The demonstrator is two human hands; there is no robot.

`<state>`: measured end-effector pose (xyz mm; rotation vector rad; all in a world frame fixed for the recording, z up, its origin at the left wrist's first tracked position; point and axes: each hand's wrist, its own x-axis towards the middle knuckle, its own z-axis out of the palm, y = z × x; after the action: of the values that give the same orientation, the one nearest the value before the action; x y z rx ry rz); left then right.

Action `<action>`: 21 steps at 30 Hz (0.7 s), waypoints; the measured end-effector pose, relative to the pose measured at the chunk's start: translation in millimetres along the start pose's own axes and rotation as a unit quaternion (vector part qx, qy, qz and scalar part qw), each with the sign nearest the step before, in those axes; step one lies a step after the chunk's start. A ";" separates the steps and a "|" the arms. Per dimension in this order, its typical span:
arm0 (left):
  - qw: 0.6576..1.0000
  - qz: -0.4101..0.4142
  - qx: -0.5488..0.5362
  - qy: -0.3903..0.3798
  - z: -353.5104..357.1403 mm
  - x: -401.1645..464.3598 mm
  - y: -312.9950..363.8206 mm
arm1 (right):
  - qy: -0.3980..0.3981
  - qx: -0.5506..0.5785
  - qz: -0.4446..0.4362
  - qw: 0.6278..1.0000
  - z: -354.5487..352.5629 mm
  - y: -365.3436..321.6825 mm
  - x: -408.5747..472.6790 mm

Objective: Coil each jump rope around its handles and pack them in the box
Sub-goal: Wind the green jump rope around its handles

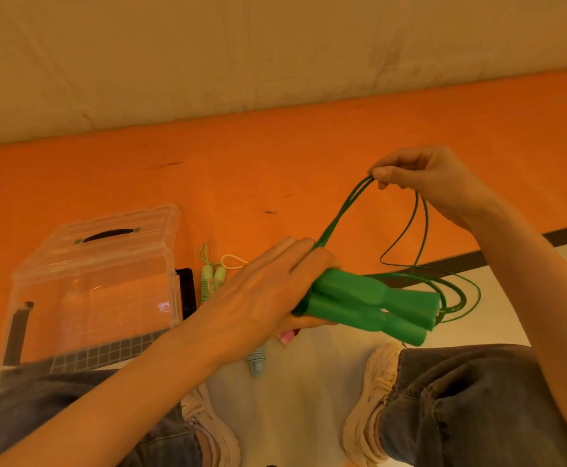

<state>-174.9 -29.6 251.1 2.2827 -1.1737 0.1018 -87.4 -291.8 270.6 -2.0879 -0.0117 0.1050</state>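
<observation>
My left hand (268, 284) grips the near ends of two bright green jump rope handles (369, 301), held side by side and pointing to the right. The thin green cord (342, 210) runs up from under my left fingers to my right hand (423, 176), which pinches several strands of it, raised above the handles. More loops of cord (450, 288) hang loose past the handles' far ends. A clear plastic box (93, 291) with its lid tilted up stands on the left. A pale green jump rope (213, 276) lies coiled beside the box.
The floor is an orange mat (275, 156) against a pale wall. A light blue handle (255, 362) and a pink item (287, 336) lie under my left hand. My knees and shoes (373, 402) fill the bottom of the view.
</observation>
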 end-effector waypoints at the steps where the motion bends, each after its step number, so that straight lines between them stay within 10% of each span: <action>1: 1.000 -0.004 -0.018 0.013 -1.7 0.6 0.0 | -0.004 0.004 0.000 1.000 -0.9 1.0 -0.6; 8: 0.985 -0.057 -0.123 0.111 -4.6 2.7 3.9 | -0.003 0.020 0.003 1.000 3.1 -0.7 -0.8; 21: 0.848 -0.237 -0.324 0.346 -12.7 15.6 -15.1 | -0.173 -0.029 0.020 0.984 7.8 -14.5 -16.2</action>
<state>-151.4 -27.5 259.9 1.6239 -0.1910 0.2655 -103.6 -278.6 280.5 -2.1048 -0.1859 0.4964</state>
